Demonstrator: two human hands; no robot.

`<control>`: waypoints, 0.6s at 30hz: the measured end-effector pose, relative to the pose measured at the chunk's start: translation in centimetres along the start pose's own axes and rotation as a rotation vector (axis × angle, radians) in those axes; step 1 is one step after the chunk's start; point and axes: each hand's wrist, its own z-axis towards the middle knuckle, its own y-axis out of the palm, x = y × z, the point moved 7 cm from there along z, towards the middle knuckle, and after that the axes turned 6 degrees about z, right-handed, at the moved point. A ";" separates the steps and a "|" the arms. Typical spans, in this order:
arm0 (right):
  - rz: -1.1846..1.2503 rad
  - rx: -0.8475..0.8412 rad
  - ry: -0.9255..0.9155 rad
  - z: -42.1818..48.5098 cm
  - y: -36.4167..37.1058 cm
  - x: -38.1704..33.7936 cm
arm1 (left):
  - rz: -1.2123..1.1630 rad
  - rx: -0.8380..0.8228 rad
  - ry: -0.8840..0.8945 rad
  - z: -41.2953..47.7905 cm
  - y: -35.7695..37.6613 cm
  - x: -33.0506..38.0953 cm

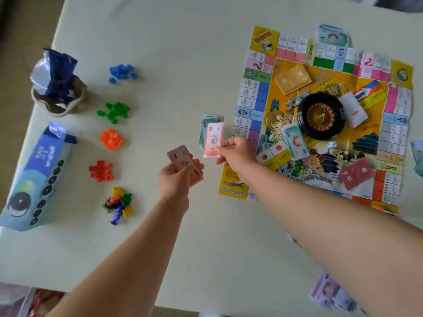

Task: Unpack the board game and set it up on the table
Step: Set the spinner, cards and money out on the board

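My left hand (177, 179) grips a small stack of pink play-money notes (180, 157) over the table's middle. My right hand (235, 152) pinches a single pink note (212, 139) and holds it just above a pile of greenish notes (207, 121) lying left of the board. The paper game board (325, 76) is spread flat on the right. A black roulette wheel (321, 115), a yellow card deck (293, 78), a red card deck (356, 173), a white die (332, 144) and more notes (295, 141) lie on it.
Piles of blue (122, 72), green (114, 112), orange (111, 138) and red (101, 170) tokens and mixed pawns (117, 203) line the left side. A blue box (37, 177) and a small basket with a blue bag (58, 88) stand by the left edge. Purple notes (329, 291) lie near the front edge.
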 end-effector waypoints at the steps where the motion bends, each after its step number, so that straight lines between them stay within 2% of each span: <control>1: -0.054 0.025 0.007 0.3 0.0 -0.1 | 0.019 -0.007 0.003 0.4 0.0 0.4; 4: -0.216 0.088 -0.048 0.7 -0.7 -0.6 | 0.080 -0.015 -0.003 1.3 0.7 1.3; 6: -0.211 0.056 -0.100 0.4 -0.9 -0.8 | 0.106 -0.015 -0.006 1.3 1.4 1.6; 10: -0.051 -0.271 -0.039 -0.4 -0.8 -0.7 | 0.112 -0.047 -0.027 1.0 4.4 2.5; 11: -0.038 -0.304 -0.041 -0.3 -1.5 -0.8 | 0.098 -0.061 -0.038 0.9 5.6 2.7; 15: -0.015 -0.257 -0.101 0.7 -5.2 -1.2 | 0.118 -0.101 -0.071 0.2 9.5 3.1; 18: 0.028 -0.182 -0.119 2.0 -8.6 -1.5 | 0.174 -0.189 -0.082 -0.2 13.2 3.1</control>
